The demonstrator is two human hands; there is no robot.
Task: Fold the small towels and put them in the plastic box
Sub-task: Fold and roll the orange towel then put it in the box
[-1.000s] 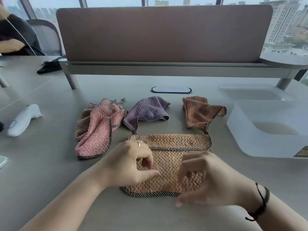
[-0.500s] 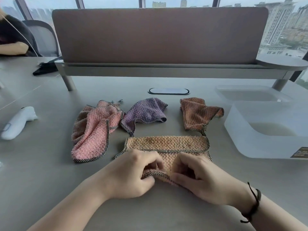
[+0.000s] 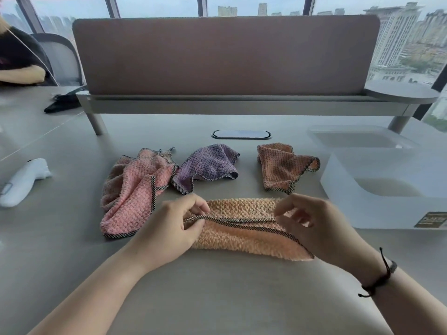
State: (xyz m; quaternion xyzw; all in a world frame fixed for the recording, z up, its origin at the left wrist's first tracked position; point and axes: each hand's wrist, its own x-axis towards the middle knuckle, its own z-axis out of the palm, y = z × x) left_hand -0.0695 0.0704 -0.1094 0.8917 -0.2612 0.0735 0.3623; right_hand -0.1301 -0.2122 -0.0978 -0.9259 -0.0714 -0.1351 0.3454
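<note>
At centre left lie a pink towel (image 3: 135,189), a purple towel (image 3: 208,165) and an orange towel (image 3: 285,165). Below them, mid-frame, my left hand (image 3: 169,230) and right hand (image 3: 316,228), apart, each pinch the checked hem of the peach towel (image 3: 242,240) folded on the table (image 3: 217,298). The box (image 3: 387,201) stands open at the right edge.

We see a grey table (image 3: 217,298) carrying a peach towel (image 3: 242,235) at centre front, with a pink towel (image 3: 135,189), purple towel (image 3: 208,165) and orange towel (image 3: 283,165) in a row just behind it. On the right stands a translucent plastic box (image 3: 387,206), its lid (image 3: 358,139) behind it. A white handheld device (image 3: 21,182) lies at the left edge, a dark bundle (image 3: 60,105) far left, and a partition screen (image 3: 225,56) stands across the back.
</note>
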